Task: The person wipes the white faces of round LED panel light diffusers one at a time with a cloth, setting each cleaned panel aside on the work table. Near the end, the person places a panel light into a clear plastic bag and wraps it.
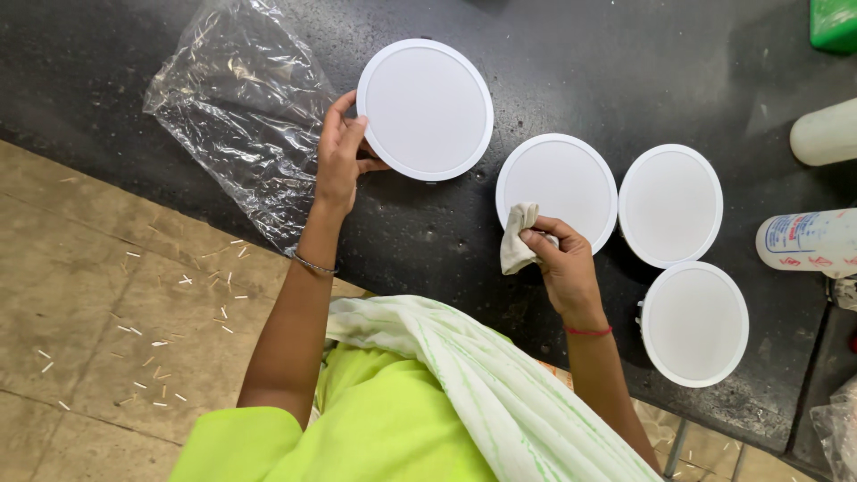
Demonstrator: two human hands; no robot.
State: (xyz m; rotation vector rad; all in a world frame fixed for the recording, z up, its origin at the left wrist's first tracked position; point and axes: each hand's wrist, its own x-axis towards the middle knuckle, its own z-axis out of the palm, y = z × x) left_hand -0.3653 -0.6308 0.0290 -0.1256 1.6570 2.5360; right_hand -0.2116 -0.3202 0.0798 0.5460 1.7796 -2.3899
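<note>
Four round white discs lie face up on the dark worktop [571, 62]. My left hand [339, 156] grips the edge of the far disc [425, 109], thumb and fingers closed on its rim, and holds it slightly apart from the rest. My right hand [562, 268] pinches a small pale cloth [518, 236] between thumb and fingertips and rests it on the near edge of the second disc [558, 183]. Two further discs lie to the right, one [670, 205] just beside the second and one [694, 323] nearer the worktop's front edge. A crumpled clear plastic bag [241, 116] lies to the left of my left hand. A white bottle with a printed label [808, 243] lies on its side at the right edge. The step in hand, as I judge it, is wiping the disc faces one at a time. The next stroke calls for light, even pressure across the second disc, with the cloth kept flat.
</note>
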